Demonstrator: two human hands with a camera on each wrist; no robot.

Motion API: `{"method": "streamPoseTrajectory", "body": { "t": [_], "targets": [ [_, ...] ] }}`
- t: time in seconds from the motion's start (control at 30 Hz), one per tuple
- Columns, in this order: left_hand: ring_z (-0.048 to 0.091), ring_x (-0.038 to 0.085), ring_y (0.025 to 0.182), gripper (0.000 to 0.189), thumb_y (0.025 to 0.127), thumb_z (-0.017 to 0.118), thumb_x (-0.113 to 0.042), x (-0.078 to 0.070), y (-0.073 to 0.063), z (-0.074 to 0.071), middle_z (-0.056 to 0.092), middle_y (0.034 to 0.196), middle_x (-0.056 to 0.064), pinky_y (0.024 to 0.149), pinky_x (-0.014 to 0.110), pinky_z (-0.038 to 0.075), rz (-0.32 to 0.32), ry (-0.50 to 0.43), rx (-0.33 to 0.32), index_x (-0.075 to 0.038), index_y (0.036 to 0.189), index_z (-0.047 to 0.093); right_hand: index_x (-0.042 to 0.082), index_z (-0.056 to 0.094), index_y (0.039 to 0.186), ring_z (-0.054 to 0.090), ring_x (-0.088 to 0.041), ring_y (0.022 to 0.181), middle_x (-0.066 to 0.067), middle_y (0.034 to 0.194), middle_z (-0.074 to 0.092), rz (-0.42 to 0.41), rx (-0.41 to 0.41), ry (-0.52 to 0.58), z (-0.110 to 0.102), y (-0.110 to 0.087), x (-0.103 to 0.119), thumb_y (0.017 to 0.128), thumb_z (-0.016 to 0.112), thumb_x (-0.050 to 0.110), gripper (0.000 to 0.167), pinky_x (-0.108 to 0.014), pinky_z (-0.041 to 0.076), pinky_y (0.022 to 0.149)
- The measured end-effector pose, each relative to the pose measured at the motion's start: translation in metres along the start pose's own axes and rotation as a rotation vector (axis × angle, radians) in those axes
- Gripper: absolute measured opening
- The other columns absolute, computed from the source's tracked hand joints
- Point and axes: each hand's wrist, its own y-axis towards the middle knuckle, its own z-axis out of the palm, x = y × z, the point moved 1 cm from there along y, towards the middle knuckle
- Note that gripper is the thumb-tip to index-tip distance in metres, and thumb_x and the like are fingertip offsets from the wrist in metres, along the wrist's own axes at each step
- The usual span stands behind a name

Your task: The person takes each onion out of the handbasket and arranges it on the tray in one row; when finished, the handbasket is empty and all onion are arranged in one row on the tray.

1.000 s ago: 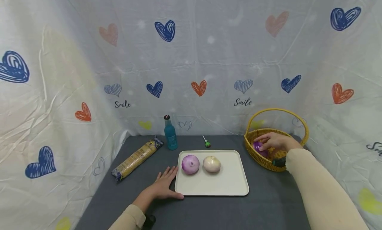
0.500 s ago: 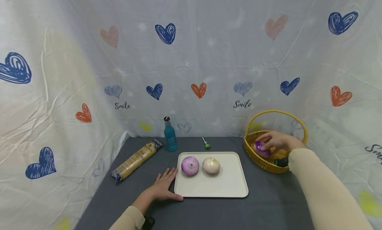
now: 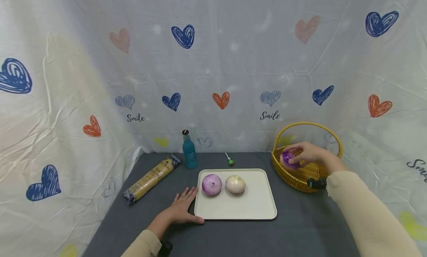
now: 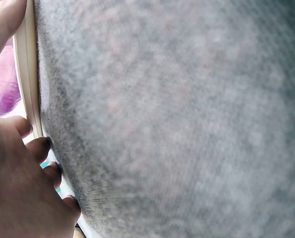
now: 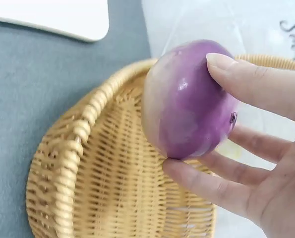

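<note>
In the head view my right hand (image 3: pixel 310 154) holds a smooth purple onion (image 3: pixel 288 160) over the wicker basket (image 3: pixel 291 181). The right wrist view shows the thumb on one side of this purple-and-cream onion (image 5: pixel 192 104) and the fingers on the other, above the basket's rim (image 5: pixel 70 153). My left hand (image 3: pixel 181 208) lies with spread fingers at the left edge of the cream tray (image 3: pixel 250 208), its thumb at the near corner. On the tray rest a purple onion (image 3: pixel 211 184) and a whitish onion (image 3: pixel 235 184), side by side and apart.
A blue bottle (image 3: pixel 189 153) stands behind the tray, left of a green lollipop (image 3: pixel 230 161). A yellow packet (image 3: pixel 151 179) lies at the left of the dark tabletop (image 3: pixel 267 238). The basket's tall handle (image 3: pixel 307 124) arches over it. A printed curtain (image 3: pixel 217 64) encloses the back and sides.
My right hand has lifted the purple onion up from inside the basket, toward its rim. My left hand stays at the tray's edge.
</note>
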Motion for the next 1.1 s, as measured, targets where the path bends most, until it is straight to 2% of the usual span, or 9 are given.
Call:
{"method": "streamPoseTrajectory", "body": {
  "t": [0.13,0.37,0.53,0.7,0.83,1.1],
  "targets": [
    [0.002,0.035,0.158,0.131,0.064,0.073,-0.083,0.002,0.001,0.000,0.012,0.171,0.004,0.120,0.068,0.000,-0.002,0.003,-0.001,-0.019,0.164,0.016,0.010,0.057,0.144,0.057,-0.037,0.118,-0.027,0.140,0.052,-0.068,-0.023,-0.023,0.005,-0.005,0.006,0.094,0.074,0.023,0.055,-0.050,0.060,0.086],
    [0.001,0.037,0.157,0.131,0.065,0.070,-0.084,-0.003,-0.004,-0.005,0.011,0.171,0.007,0.120,0.069,-0.002,0.008,0.000,0.007,-0.019,0.164,0.013,0.012,0.059,0.142,0.063,-0.034,0.113,-0.027,0.135,0.057,-0.112,-0.078,-0.008,0.015,-0.007,0.012,0.091,0.078,0.028,0.057,-0.047,0.061,0.083],
    [0.002,0.040,0.156,0.130,0.068,0.071,-0.082,-0.008,-0.007,-0.008,0.012,0.171,0.010,0.118,0.071,-0.001,0.030,-0.010,0.006,-0.019,0.164,0.011,0.010,0.057,0.142,0.062,-0.035,0.115,-0.026,0.135,0.058,-0.149,-0.062,0.015,0.023,-0.009,0.017,0.091,0.077,0.026,0.057,-0.047,0.061,0.084],
    [0.001,0.039,0.157,0.130,0.068,0.071,-0.082,-0.011,-0.006,-0.007,0.010,0.171,0.010,0.119,0.070,-0.003,0.029,-0.016,0.015,-0.018,0.164,0.011,0.008,0.058,0.141,0.063,-0.035,0.112,-0.026,0.134,0.058,-0.198,-0.050,0.003,0.031,-0.009,0.023,0.092,0.075,0.021,0.053,-0.049,0.060,0.084],
    [0.000,0.034,0.158,0.131,0.067,0.071,-0.083,-0.006,-0.001,-0.003,0.009,0.171,0.006,0.121,0.067,-0.003,0.012,0.001,0.012,-0.018,0.164,0.012,0.007,0.060,0.140,0.064,-0.036,0.111,-0.027,0.135,0.057,-0.245,-0.041,-0.009,0.039,-0.006,0.027,0.092,0.075,0.017,0.051,-0.046,0.061,0.082],
    [0.000,0.033,0.158,0.130,0.066,0.071,-0.083,0.000,0.001,-0.001,0.009,0.171,0.004,0.121,0.067,-0.002,0.007,0.003,0.017,-0.020,0.164,0.012,0.008,0.061,0.138,0.065,-0.035,0.107,-0.025,0.130,0.058,-0.269,-0.033,0.004,0.060,0.003,0.031,0.092,0.076,0.018,0.050,-0.046,0.061,0.081]
  ]
}}
